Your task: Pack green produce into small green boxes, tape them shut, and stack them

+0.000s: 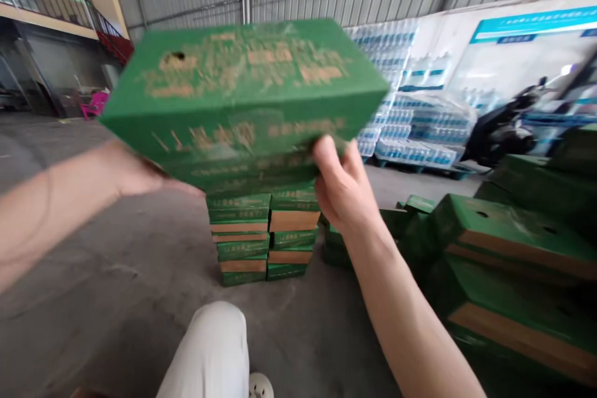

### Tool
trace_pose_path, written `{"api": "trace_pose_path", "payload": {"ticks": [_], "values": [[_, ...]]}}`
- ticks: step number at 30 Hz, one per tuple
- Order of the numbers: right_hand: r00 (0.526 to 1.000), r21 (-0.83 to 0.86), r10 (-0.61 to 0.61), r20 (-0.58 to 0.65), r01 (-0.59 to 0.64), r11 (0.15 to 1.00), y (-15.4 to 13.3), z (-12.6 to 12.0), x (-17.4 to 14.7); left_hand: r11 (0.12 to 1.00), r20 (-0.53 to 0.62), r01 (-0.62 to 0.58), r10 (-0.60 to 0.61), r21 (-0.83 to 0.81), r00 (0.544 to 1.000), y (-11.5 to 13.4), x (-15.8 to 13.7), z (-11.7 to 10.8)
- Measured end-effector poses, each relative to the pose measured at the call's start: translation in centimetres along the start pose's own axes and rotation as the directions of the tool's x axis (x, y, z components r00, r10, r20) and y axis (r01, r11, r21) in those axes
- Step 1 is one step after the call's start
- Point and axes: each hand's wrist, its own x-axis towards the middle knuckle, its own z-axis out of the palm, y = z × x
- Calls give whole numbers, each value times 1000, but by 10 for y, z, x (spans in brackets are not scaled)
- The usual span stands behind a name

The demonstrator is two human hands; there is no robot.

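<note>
Bare fingers [328, 154], bare forearms [387, 286], off-white trousers [208, 348], perforated shoe [262, 387]

Soft, dim light, motion-blurred green box [242, 96], shadowed boxes [522, 289] at right, stretched edges

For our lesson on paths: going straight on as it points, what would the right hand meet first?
The raised green box, which the right hand already grips; depth beyond it is unclear.

Open floor [121, 298] left, stack [242, 250] beyond held carton [219, 99]
</note>
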Motion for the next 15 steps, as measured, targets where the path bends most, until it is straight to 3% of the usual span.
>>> {"api": "trace_pose_path", "payload": {"ticks": [3,6,11,15], "values": [[994,43,-71,88,68,997,15,53,69,932,136,206,-172,-299,976,26,39,-36],[995,17,-42,86,41,999,47,79,114,926,135,220,-187,-308,973,24,91,-42],[996,-131,85,-3,-85,988,117,79,131,946,171,273,-245,-173,954,-17,171,-14],[991,-175,128,-43,-133,975,153,70,127,962,165,238,-215,-133,963,-39,199,1]]}}
